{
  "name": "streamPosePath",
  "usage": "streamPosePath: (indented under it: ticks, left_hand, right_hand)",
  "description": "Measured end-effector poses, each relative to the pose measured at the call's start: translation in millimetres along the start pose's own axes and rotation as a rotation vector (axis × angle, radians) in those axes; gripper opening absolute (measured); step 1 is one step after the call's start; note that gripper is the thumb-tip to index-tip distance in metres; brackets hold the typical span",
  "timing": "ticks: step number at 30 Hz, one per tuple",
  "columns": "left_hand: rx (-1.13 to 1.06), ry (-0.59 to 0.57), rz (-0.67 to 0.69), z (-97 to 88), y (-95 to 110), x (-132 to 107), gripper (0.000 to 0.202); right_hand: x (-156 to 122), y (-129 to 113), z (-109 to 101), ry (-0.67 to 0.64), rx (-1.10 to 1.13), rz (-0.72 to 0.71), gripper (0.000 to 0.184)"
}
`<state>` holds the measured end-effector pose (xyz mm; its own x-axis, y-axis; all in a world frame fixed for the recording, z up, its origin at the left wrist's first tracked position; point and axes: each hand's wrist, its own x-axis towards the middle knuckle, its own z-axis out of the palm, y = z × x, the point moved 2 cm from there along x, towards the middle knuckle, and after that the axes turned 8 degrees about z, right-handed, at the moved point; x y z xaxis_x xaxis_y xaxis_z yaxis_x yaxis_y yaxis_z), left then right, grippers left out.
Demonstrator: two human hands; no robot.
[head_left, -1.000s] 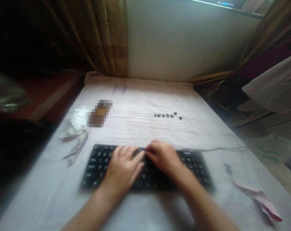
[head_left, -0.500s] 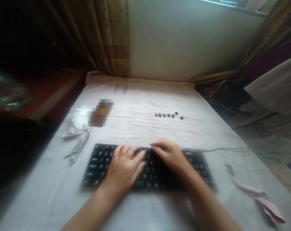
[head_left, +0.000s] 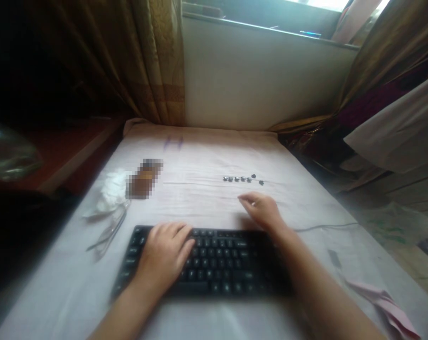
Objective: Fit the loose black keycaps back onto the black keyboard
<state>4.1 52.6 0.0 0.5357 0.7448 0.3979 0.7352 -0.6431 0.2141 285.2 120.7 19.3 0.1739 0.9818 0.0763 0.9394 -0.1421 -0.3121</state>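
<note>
The left hand (head_left: 164, 252) lies palm down with fingers spread and slightly bent, its forearm coming in from the lower left, while the right hand (head_left: 263, 212) reaches further forward, raised, fingers loosely curled together, its forearm stretching in from the lower right

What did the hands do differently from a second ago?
The right hand lifted off the keyboard and moved away from the person, toward the row of small dark pieces on the white cloth; whether its fingertips pinch anything is too blurred to tell. The left hand stayed flat on the keys. The small pieces, the white wad and the pink paper lie as before.
</note>
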Motion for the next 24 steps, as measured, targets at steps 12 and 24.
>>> streamPosePath:
  ticks: [12, 24]
  left_hand:
    - [-0.002, 0.037, 0.011, -0.8, 1, 1, 0.026]
    - [-0.013, 0.010, 0.018, 0.2, 0, 1, 0.025]
  right_hand:
    - [80, -33, 18, 0.032, -0.253, -0.145, 0.032]
    - [52, -49, 13, -0.036, -0.104, -0.220, 0.020]
